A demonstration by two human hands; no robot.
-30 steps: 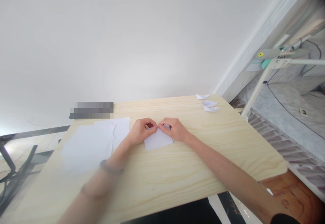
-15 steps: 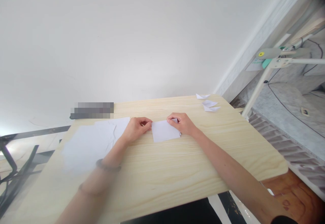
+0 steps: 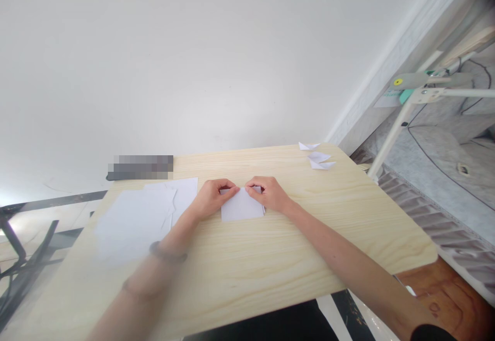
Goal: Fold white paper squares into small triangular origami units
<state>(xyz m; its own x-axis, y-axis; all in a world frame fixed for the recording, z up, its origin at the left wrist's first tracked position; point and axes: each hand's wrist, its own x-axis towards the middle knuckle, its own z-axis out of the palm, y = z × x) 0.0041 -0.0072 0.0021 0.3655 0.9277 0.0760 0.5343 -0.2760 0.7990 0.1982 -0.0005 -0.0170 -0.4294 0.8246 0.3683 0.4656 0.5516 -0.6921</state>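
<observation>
Left hand [image 3: 212,197] and right hand [image 3: 271,195] pinch a white folded-paper rectangle [image 3: 242,208] at its far edge.
On the pale wooden table [image 3: 247,274], it looks part-folded; pointed white paper pieces [image 3: 322,166] (seemingly finished) lie far right, flat white sheets [image 3: 133,222] left.

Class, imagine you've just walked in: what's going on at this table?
A person's left hand and right hand pinch the far edge of a small layered white paper on the wood-grain table. Larger white sheets lie to the left. Three folded paper pieces sit near the far right corner.
</observation>
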